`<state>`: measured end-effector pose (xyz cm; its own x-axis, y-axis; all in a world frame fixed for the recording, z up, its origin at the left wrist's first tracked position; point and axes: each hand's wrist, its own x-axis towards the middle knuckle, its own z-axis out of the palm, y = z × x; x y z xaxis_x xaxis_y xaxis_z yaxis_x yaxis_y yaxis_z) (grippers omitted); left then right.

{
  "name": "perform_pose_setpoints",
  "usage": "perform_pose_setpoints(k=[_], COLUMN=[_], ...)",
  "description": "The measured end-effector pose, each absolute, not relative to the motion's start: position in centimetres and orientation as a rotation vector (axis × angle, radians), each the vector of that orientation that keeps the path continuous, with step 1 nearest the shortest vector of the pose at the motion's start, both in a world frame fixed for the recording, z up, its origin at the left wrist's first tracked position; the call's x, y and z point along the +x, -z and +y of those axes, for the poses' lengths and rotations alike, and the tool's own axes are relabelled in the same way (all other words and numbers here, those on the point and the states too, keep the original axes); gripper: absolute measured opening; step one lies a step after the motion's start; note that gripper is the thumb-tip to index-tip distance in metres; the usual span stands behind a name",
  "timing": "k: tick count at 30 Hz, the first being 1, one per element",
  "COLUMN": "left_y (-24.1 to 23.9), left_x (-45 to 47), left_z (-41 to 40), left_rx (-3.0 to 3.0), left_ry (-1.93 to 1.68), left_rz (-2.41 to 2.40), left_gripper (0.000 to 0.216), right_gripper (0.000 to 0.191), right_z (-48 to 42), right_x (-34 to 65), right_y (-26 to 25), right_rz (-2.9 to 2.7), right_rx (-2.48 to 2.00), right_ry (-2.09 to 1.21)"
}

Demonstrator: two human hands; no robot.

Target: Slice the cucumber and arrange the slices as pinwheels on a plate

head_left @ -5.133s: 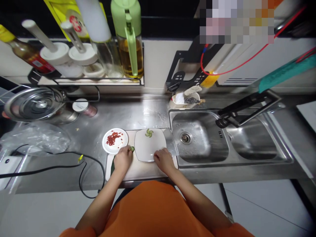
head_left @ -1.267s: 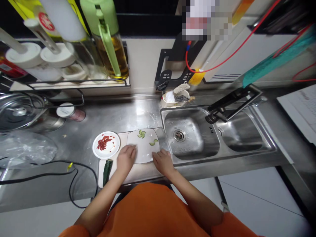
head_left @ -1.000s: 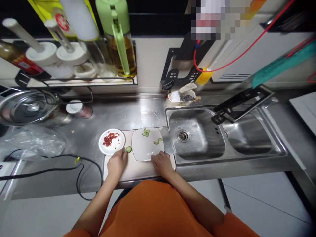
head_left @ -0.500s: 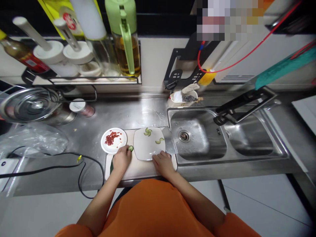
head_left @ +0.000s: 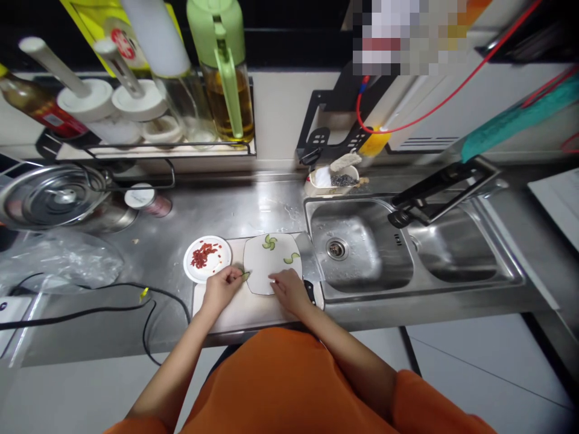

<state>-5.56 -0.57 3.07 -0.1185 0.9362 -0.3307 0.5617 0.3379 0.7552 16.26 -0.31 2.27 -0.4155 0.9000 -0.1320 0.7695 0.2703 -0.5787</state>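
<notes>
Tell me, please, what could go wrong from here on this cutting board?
The knife's handle lies beside the right hand, which might bump it. That hand could also disturb the green slices arranged on the square plate. The pinched slice in the left hand might slip away.

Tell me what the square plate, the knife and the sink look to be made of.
Square plate: probably glazed ceramic, smooth and pale with a thin dark edge; plastic is possible.
Knife: smooth grey blade, likely steel; black handle, perhaps plastic.
Sink: most likely stainless steel, silvery with soft, bright reflections.
</notes>
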Motion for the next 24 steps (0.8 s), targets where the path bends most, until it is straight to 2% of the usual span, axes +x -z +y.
perform_pose_setpoints(k=[4, 8, 17, 24], left_y=[-3.7, -3.7, -3.3, -1.8], left_x=[-3.5, -1.2, 2.6, 4.2], left_z=[0.5, 1.5, 2.0, 3.3], left_rx=[1.263, 1.171, 0.458, 0.416], left_ry=[-0.616, -0.616, -0.433, -0.535], left_rz=[1.579, 1.444, 1.291, 1.279], left_gripper=[0.021, 0.024, 0.041, 0.04], right_gripper=[0.022, 0.01, 0.01, 0.011], right_z=[0.8, 1.3, 0.6, 0.2], right_x=[15.5, 15.9, 19.0, 20.4], right_y=[-2.5, -3.1, -3.3, -2.2], right_rz=[-2.077, -1.923, -1.777, -1.719], right_rx=[-1.525, -1.609, -1.589, -1.722], right_ry=[-0.959, -1.053, -1.0, -0.979])
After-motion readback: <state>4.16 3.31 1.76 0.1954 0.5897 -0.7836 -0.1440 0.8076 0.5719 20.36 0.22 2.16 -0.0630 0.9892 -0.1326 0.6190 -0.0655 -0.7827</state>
